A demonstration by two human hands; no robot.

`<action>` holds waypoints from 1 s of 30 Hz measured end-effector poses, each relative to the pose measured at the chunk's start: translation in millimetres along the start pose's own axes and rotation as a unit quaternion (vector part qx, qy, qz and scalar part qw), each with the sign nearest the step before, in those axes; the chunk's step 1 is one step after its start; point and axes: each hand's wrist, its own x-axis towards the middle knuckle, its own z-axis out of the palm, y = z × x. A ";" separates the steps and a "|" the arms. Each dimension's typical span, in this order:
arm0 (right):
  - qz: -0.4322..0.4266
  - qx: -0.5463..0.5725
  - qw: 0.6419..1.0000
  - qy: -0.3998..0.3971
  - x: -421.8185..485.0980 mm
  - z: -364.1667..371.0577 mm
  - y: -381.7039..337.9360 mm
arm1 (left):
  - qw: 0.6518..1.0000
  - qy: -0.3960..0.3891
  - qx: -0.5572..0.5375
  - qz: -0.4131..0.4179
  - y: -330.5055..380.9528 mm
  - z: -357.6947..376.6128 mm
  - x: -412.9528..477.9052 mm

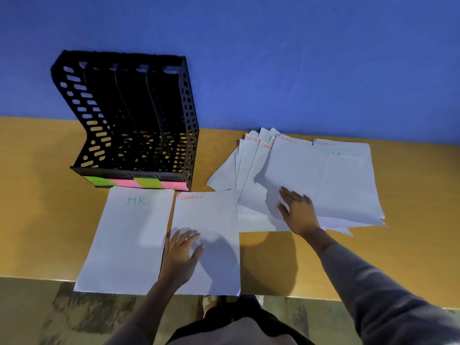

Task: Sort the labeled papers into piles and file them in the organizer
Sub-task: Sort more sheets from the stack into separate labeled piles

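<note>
Sorting looks barely begun and filing not started, so nearly all the loose paper has yet to be sorted and every pile has yet to be filed. The organizer (129, 115) stands at the back of the bench (37, 207) with no paper showing in any of its four slots, and four coloured tags (135, 183) run along its front lip. Just in front of it lie two starts of piles, side by side and touching: an HR sheet (124, 240) and, to its right, a FINANCE sheet (211, 215). Each looks like one sheet, though more may lie beneath. Well to the right of the organizer sits the heap (336, 185), fanned and overlapping. It shows two SPORT headings, two FINANCE and one teal heading mostly covered, but its sheets overlap too much to count. The left hand (181, 255) rests flat on the FINANCE sheet, grip wide, fingers spread, holding nothing. The right hand (298, 212) presses on the heap's near part, grip also wide, fingers straight rather than pinching.
</note>
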 end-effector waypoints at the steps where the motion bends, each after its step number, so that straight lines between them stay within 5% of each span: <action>1: -0.037 0.033 0.998 0.048 -1.7 -2.2 -8.4 | 1.000 -0.006 -0.017 -0.008 -0.2 0.3 1.1; 4: -0.128 0.114 0.976 0.133 -14.7 -7.1 -40.6 | 0.995 0.006 -0.093 -0.021 1.2 -1.9 5.6; 8: -0.233 0.142 0.959 0.075 -42.3 0.3 -90.7 | 0.969 -0.004 -0.238 -0.071 12.9 -17.9 11.3; 11: -0.340 0.166 0.926 0.014 -62.5 13.4 -129.2 | 0.907 -0.029 -0.377 -0.185 21.5 -36.1 18.3; 14: -0.400 0.157 0.903 -0.011 -82.9 29.9 -156.4 | 0.882 -0.062 -0.396 -0.247 22.0 -52.9 24.5; 18: -0.384 0.142 0.896 -0.172 -98.7 47.4 -178.4 | 0.950 -0.050 -0.247 -0.185 10.5 -56.5 25.3; 23: -0.361 0.161 0.909 -0.132 -101.2 44.0 -183.6 | 0.950 -0.052 -0.218 -0.219 -11.7 -51.6 20.6; 30: -0.108 0.376 0.907 -0.157 -96.9 54.1 -161.9 | 0.960 -0.022 -0.071 -0.269 -19.0 -33.8 -7.4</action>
